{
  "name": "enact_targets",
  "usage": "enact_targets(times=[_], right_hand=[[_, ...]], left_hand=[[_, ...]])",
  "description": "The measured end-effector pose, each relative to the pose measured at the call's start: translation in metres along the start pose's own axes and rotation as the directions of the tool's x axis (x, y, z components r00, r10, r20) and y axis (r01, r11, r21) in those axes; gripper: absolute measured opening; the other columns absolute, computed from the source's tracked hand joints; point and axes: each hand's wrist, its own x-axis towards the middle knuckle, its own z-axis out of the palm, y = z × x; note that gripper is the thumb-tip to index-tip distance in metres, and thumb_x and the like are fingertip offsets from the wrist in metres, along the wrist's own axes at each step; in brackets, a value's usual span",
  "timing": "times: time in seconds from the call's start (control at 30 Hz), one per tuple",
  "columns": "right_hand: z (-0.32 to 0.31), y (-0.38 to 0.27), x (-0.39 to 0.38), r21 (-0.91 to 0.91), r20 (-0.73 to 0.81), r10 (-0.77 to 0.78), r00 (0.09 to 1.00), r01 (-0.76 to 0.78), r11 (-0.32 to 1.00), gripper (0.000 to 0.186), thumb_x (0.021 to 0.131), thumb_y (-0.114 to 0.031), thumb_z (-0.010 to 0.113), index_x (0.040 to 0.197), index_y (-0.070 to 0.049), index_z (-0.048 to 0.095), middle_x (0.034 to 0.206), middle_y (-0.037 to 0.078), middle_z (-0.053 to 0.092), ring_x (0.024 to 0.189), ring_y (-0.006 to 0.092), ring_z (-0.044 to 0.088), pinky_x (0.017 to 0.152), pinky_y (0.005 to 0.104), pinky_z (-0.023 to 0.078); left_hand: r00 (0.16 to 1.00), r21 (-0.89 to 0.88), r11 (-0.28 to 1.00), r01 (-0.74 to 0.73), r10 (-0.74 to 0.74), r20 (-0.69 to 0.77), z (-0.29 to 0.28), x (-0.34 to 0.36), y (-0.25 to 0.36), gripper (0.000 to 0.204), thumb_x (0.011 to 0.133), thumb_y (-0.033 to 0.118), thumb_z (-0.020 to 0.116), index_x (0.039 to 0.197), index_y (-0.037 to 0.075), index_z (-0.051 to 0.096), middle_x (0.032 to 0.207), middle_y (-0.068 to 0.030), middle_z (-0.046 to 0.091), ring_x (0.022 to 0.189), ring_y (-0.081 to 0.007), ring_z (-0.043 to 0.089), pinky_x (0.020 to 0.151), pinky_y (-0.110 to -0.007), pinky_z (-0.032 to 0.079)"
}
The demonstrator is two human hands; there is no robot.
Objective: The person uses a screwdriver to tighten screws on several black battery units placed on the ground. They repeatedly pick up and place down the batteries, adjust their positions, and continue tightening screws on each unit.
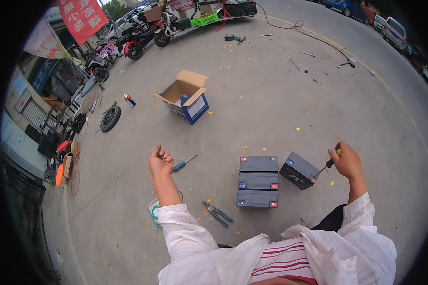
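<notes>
My right hand (349, 160) grips a screwdriver (329, 163) with a dark and yellow handle. Its shaft slants down to the red terminal of a single dark grey battery (296, 172), which stands slightly turned on the ground. Just left of that battery, three like it form a block (258, 181), with red and blue terminals at their ends. My left hand (161, 161) is raised, palm up, its fingers curled; whatever they hold is too small to make out. Beside it on the ground lies a second screwdriver (179, 166) with a teal handle. Pliers (217, 213) with their handles spread lie nearer to me.
Farther off stands an opened blue cardboard box (191, 105). A spray can (129, 100) and a small wheel (111, 118) are to its left. A green and white packet (154, 213) lies under my left forearm. A power tool (235, 38) and a red hose (298, 24) lie far ahead, near parked scooters.
</notes>
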Motion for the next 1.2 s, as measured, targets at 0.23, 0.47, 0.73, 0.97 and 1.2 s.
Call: enact_targets(times=[0.23, 0.47, 0.73, 0.97, 1.2], right_hand=[[-0.004, 0.001, 0.004, 0.051, 0.120, -0.033, 0.992, 0.027, 0.998, 0.024, 0.087, -0.024, 0.062, 0.098, -0.003, 0.056, 0.085, 0.017, 0.066, 0.081, 0.0363, 0.063, 0.070, 0.0434, 0.048], [0.004, 0.004, -0.001, 0.316, 0.015, -0.147, 0.989, 0.135, 0.939, 0.026, 0.086, -0.027, 0.066, 0.091, -0.004, 0.057, 0.080, 0.016, 0.066, 0.076, 0.0344, 0.064, 0.069, 0.0419, 0.048], [0.008, 0.008, 0.005, 0.099, -0.017, -0.048, 0.999, 0.049, 0.994, 0.020, 0.085, -0.020, 0.065, 0.095, -0.003, 0.057, 0.085, 0.017, 0.065, 0.077, 0.0339, 0.064, 0.070, 0.0414, 0.048], [0.001, 0.000, 0.008, 0.070, 0.086, -0.036, 0.996, 0.030, 0.997, 0.021, 0.086, -0.020, 0.063, 0.100, -0.005, 0.056, 0.083, 0.016, 0.067, 0.081, 0.0330, 0.064, 0.072, 0.0408, 0.048], [0.006, 0.006, 0.005, 0.192, 0.026, -0.086, 0.996, 0.080, 0.978, 0.025, 0.087, -0.025, 0.066, 0.097, -0.004, 0.057, 0.085, 0.016, 0.067, 0.083, 0.0337, 0.064, 0.071, 0.0418, 0.048]], left_hand=[[1.000, -0.013, 1.000, -0.004, 0.004, -0.001, 0.008, -0.007, 0.000, 0.019, 0.094, 0.017, 0.051, 0.111, 0.010, 0.057, 0.069, 0.0014, 0.044, 0.056, -0.0110, 0.038, 0.045, -0.022, 0.028], [1.000, -0.012, 1.000, -0.009, 0.009, 0.000, 0.010, -0.006, -0.001, 0.019, 0.095, 0.018, 0.050, 0.111, 0.011, 0.057, 0.069, 0.0015, 0.043, 0.056, -0.0111, 0.037, 0.045, -0.022, 0.027], [1.000, -0.013, 1.000, -0.002, 0.002, -0.004, 0.009, -0.003, -0.002, 0.020, 0.095, 0.019, 0.049, 0.111, 0.011, 0.058, 0.069, 0.0017, 0.043, 0.056, -0.0112, 0.037, 0.045, -0.023, 0.027], [1.000, -0.015, 1.000, 0.006, -0.007, -0.021, 0.009, -0.002, -0.003, 0.020, 0.095, 0.019, 0.050, 0.111, 0.011, 0.058, 0.068, 0.0019, 0.043, 0.056, -0.0112, 0.037, 0.045, -0.023, 0.028], [1.000, -0.017, 1.000, 0.004, -0.004, -0.005, 0.004, 0.004, -0.002, 0.020, 0.093, 0.018, 0.051, 0.110, 0.012, 0.059, 0.068, 0.0021, 0.043, 0.057, -0.0113, 0.037, 0.045, -0.023, 0.028]])
